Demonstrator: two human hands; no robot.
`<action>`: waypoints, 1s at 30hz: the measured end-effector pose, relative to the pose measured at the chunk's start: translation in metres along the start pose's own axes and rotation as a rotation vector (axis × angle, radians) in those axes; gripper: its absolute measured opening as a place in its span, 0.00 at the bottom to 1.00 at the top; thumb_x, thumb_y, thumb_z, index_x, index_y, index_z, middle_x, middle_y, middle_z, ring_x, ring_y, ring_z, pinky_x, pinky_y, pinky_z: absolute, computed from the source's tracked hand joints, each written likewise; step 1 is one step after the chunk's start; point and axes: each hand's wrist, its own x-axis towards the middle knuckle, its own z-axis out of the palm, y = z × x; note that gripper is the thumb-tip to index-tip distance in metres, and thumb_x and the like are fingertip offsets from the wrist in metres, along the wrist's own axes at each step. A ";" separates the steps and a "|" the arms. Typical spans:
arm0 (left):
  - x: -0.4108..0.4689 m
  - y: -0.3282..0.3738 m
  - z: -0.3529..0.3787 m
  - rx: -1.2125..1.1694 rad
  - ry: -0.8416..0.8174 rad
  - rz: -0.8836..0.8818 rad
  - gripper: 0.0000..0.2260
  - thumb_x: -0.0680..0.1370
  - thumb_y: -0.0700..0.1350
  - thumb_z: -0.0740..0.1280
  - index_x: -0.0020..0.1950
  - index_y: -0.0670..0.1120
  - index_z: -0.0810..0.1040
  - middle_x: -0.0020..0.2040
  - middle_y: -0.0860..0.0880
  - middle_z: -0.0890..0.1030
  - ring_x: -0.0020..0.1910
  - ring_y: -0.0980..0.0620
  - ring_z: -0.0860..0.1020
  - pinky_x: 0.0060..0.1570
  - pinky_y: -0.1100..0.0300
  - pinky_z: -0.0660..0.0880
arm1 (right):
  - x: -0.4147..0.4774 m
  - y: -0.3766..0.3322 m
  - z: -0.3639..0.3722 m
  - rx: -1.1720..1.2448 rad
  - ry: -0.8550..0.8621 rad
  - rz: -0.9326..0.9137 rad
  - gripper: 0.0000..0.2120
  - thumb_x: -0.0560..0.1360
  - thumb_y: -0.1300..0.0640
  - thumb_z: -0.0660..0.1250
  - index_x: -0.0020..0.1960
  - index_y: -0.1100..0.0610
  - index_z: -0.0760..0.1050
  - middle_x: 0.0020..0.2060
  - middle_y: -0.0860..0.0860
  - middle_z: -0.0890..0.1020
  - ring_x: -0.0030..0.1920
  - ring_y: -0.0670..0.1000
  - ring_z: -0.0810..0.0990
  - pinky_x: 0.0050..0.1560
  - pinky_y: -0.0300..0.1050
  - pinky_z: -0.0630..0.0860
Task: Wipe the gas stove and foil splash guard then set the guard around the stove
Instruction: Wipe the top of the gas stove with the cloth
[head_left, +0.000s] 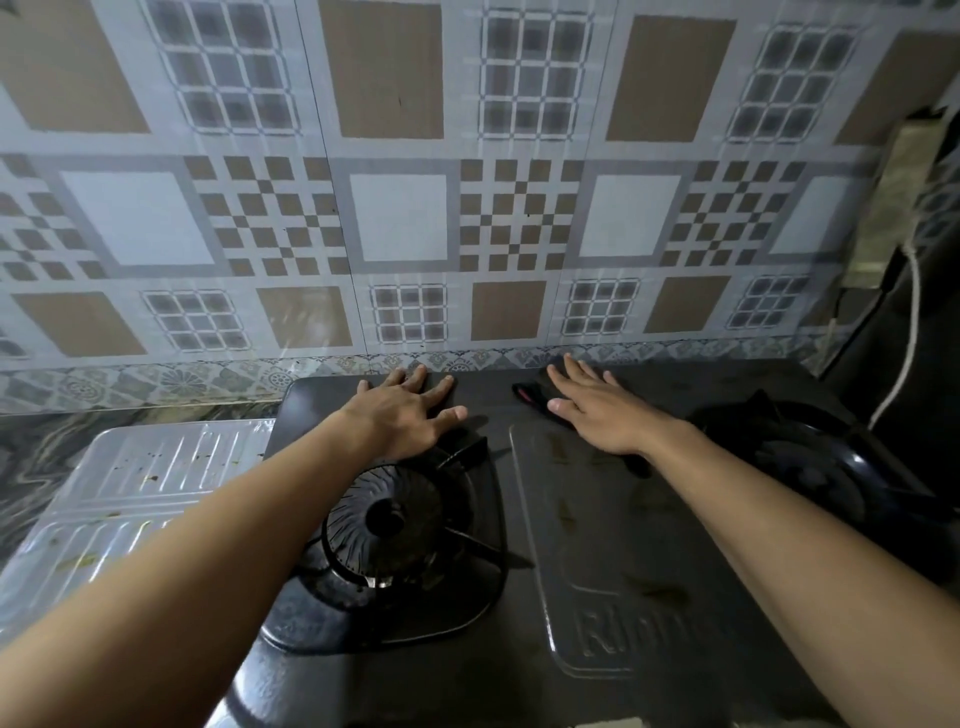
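Both hands lie spread flat on the back of the black gas stove (597, 519), left hand (402, 413), right hand (597, 410) over a dark cloth (535, 402), while the foil splash guard (130, 483) lies flat on the table left of the stove.

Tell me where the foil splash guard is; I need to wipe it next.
In the head view, the foil splash guard lies flat on the counter left of the stove, beside the left burner and under the left forearm.

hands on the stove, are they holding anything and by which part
Nothing is gripped. The left hand lies flat and open on the stove; the right hand presses flat on a dark cloth.
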 end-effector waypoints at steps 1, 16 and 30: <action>-0.001 0.001 0.000 0.001 0.006 0.001 0.32 0.79 0.70 0.43 0.81 0.60 0.45 0.82 0.48 0.43 0.80 0.45 0.41 0.74 0.34 0.43 | -0.002 0.005 -0.002 -0.001 0.000 0.025 0.28 0.85 0.44 0.48 0.81 0.49 0.42 0.79 0.50 0.38 0.78 0.47 0.37 0.77 0.51 0.37; 0.007 -0.003 0.004 0.006 -0.042 -0.008 0.51 0.60 0.85 0.39 0.80 0.63 0.42 0.81 0.50 0.40 0.80 0.45 0.42 0.75 0.33 0.44 | -0.005 0.000 0.002 -0.019 0.025 0.104 0.26 0.86 0.48 0.46 0.81 0.50 0.42 0.80 0.53 0.38 0.79 0.51 0.36 0.76 0.54 0.36; 0.017 -0.009 0.011 0.208 -0.070 0.062 0.63 0.47 0.81 0.20 0.80 0.62 0.47 0.82 0.49 0.40 0.80 0.43 0.41 0.75 0.34 0.48 | -0.005 0.116 -0.058 0.012 -0.019 0.477 0.29 0.86 0.48 0.47 0.81 0.56 0.38 0.79 0.58 0.38 0.79 0.61 0.42 0.77 0.58 0.44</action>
